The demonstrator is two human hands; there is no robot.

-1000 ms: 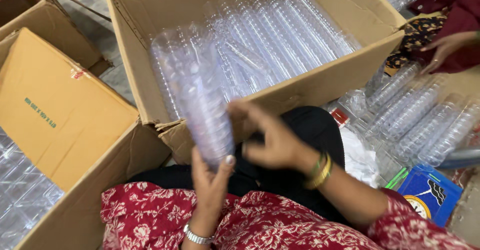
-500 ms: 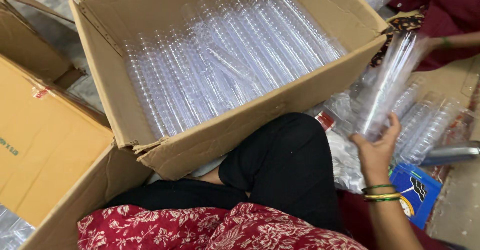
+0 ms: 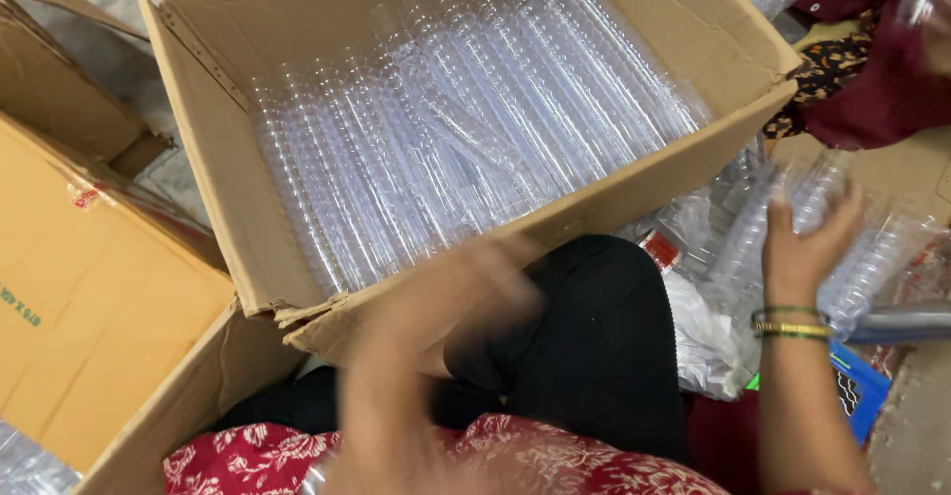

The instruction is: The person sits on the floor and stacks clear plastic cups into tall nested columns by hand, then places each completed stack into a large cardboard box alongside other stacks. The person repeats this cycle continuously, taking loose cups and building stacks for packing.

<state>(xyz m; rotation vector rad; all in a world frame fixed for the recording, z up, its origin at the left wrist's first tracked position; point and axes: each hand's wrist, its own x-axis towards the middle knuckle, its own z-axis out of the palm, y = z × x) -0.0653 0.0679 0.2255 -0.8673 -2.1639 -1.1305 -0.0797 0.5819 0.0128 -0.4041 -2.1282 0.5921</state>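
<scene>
A large cardboard box (image 3: pixel 213 188) in front of me is filled with long stacks of clear plastic cups (image 3: pixel 466 148) lying side by side. My left hand (image 3: pixel 451 307) is a motion blur at the box's near wall, and I see nothing in it. My right hand (image 3: pixel 802 247) is out to the right over a loose pile of clear cup stacks (image 3: pixel 882 257). Its thumb and fingers are closed around one stack of clear cups (image 3: pixel 817 183) that lies on that pile.
Another open cardboard box (image 3: pixel 109 297) stands at my left. A second person in maroon clothes (image 3: pixel 872 89) sits at the top right. A blue packet (image 3: pixel 857 386) and crumpled plastic wrap (image 3: pixel 703 327) lie by my right knee.
The stack of cups went from in front of me to the right-hand pile, carried by my right hand. My left hand dropped out of view, then swung back up toward the box.
</scene>
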